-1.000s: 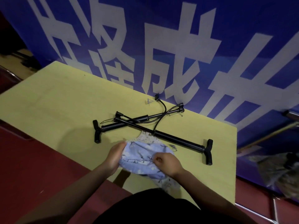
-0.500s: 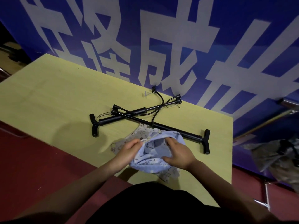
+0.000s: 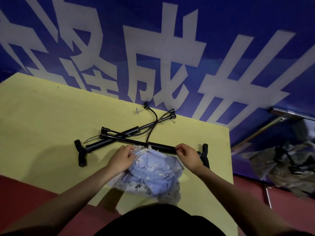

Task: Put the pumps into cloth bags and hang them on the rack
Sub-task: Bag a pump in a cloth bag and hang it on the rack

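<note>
Two black hand pumps lie crossed on the yellow table (image 3: pixel 42 116). The near pump (image 3: pixel 163 147) runs left to right, its T-handle at the right behind my right wrist. The other pump (image 3: pixel 119 135) slants up to the right, with its T-handle at the left. A light blue patterned cloth bag (image 3: pixel 153 169) is bunched between my hands, lying over a white patterned cloth (image 3: pixel 172 193). My left hand (image 3: pixel 121 159) pinches the bag's top left edge. My right hand (image 3: pixel 188 155) pinches its top right edge, just in front of the near pump.
A blue banner with big white characters hangs behind the table. At the right, off the table, a metal rack bar (image 3: pixel 289 114) shows above a pile of camouflage cloth (image 3: pixel 286 166). A small clear plastic piece (image 3: pixel 139 110) lies at the table's far edge. Red floor surrounds the table.
Both hands have moved apart and away from me, spreading the blue bag's top edge toward the near pump. The bag has shifted farther onto the table.
</note>
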{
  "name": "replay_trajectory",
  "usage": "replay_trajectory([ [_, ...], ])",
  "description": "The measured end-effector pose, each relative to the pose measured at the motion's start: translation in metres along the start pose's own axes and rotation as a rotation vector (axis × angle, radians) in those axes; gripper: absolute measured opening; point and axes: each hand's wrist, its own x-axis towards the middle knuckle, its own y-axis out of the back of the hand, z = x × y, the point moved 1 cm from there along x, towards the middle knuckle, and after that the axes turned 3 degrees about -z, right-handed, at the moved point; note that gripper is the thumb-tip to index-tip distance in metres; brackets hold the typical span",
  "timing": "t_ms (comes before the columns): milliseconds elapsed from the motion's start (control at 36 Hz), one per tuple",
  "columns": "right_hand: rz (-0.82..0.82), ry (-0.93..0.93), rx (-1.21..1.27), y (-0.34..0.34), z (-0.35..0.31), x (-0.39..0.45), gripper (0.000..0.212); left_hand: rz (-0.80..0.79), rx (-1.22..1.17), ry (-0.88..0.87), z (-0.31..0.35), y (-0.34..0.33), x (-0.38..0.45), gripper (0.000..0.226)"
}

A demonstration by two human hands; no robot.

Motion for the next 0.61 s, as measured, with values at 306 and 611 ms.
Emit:
replay_trajectory([
  [306,-0.186,-0.223,-0.486,0.013,0.038,0.048,0.055,-0.06,0.043,0.197,0.001,-0.001,0.082,0.044],
  [611,-0.376,-0.187,-0.746,-0.006,0.043,0.062,0.038,-0.163,0.15,0.138,-0.008,-0.004,0.105,0.033],
])
